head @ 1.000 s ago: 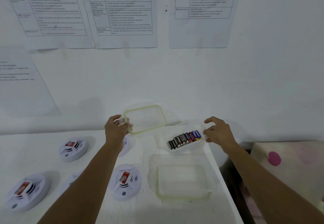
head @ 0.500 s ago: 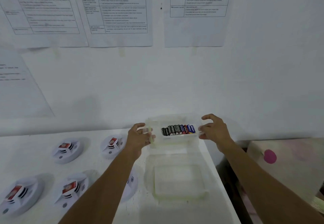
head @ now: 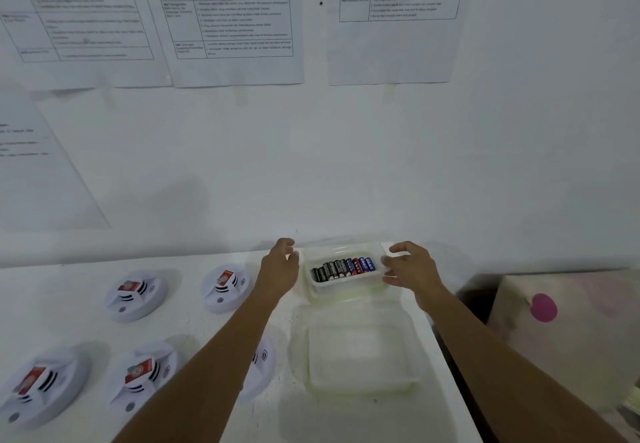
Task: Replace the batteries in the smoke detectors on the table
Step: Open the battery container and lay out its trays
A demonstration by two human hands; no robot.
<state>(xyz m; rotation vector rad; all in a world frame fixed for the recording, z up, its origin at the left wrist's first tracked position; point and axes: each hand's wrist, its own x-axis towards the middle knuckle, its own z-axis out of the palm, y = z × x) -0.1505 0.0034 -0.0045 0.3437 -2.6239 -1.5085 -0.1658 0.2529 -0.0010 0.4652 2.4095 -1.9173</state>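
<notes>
A clear plastic container (head: 346,285) with a row of several batteries (head: 343,267) stands at the back of the white table (head: 69,307), resting on its green-rimmed lid. My left hand (head: 280,267) is at its left side and my right hand (head: 410,266) at its right side, both with fingers spread and holding nothing. White round smoke detectors with red labels lie to the left: two at the back (head: 135,295) (head: 225,286), two at the front (head: 41,383) (head: 142,377). Another detector (head: 261,361) is partly hidden behind my left forearm.
A second clear container (head: 360,356), closed and with nothing in it, sits in front of the battery container near the table's right edge. Right of the table stands a pale surface with a pink dot (head: 543,307). Printed sheets (head: 239,20) hang on the wall behind.
My left hand held the lid in the air; the lid now lies under the battery container. The container moved back toward the wall, and both hands have loosened beside it.
</notes>
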